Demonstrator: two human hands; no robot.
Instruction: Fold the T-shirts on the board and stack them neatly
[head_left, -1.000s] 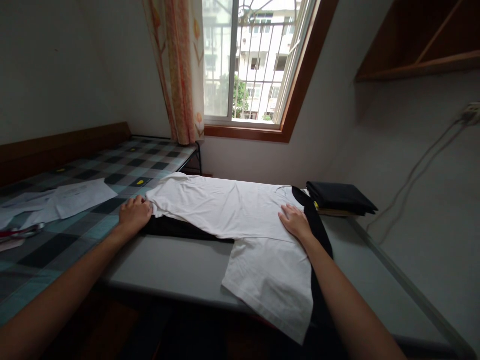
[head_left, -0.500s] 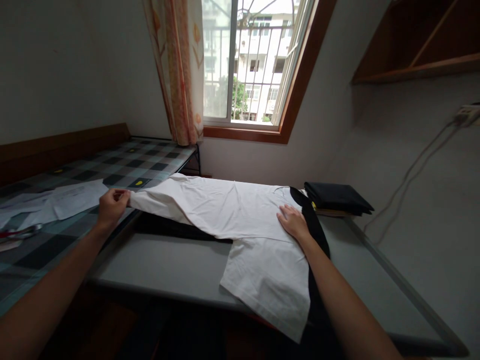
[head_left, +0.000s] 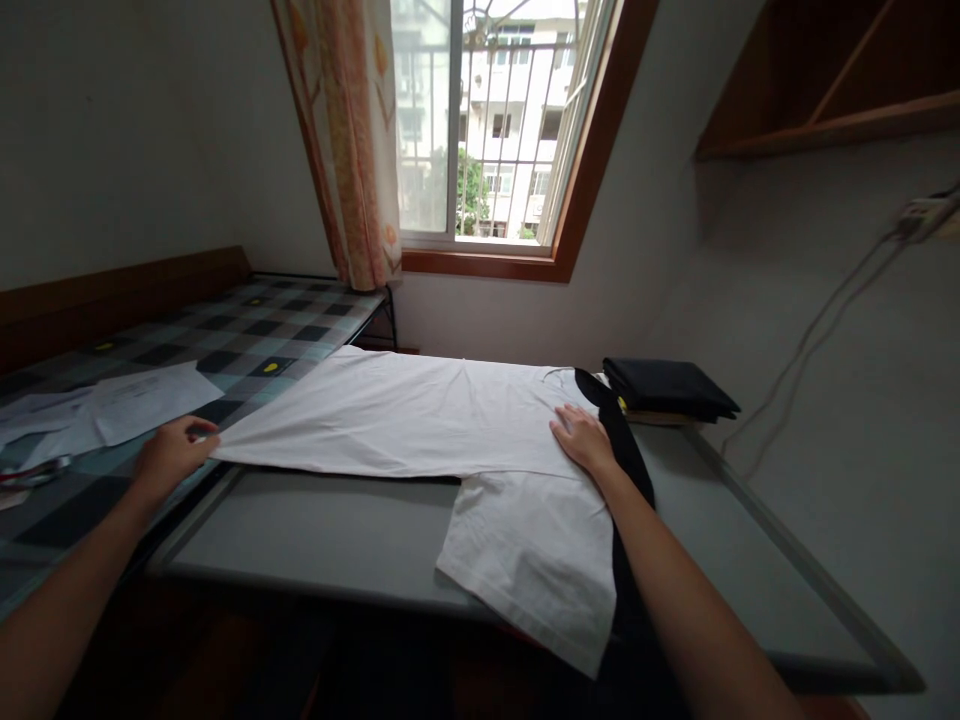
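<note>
L hand (head_left: 174, 458) has drawn a corner of the white cloth T-shirt (head_left: 420, 415) past the grey table's (head_left: 337, 530) left edge, pinched in its fingertips — lower side now straighter, less black fabric (head_left: 636, 470) showing. R hand (head_left: 582, 437) flat on shirt nr table's right part, fingers slightly spread. Sleeve overhangs near edge. White paper sheets (head_left: 142, 405) on checked bed (head_left: 300, 320) by L hand — could get in the way. Flat black item (head_left: 671, 388) nr far-right corner.

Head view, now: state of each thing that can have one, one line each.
White shirt: spread, sleeve past table's near edge
Left hand: pinching shirt corner
Right hand: flat on shirt
Black cloth: partly covered by shirt
Curtain: gathered at window's left
Window: right part looks open, barred
Papers: loose on checked bedding
Black folded item: lying flat
</note>
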